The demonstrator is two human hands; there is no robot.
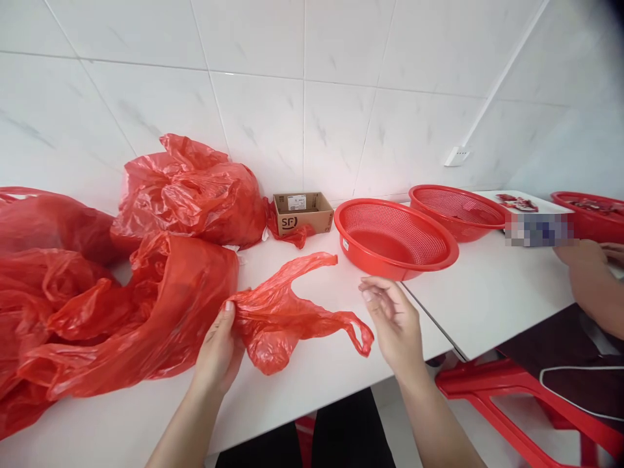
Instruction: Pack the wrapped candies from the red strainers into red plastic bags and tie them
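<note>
My left hand is closed on one end of a small red plastic carrier bag, pinching it between thumb and fingers. The bag hangs crumpled above the white table, its two handle loops stretching to the right. One loop reaches close to my right hand. That hand is loosely curled with its fingers a little apart, and I see nothing in it. Beyond it stands a red plastic colander, with a small white label on its side.
Large red plastic bags fill the left side. A small cardboard box stands by the tiled wall. At right are a second red colander, a tray with small packets, another person's arm and a red stool.
</note>
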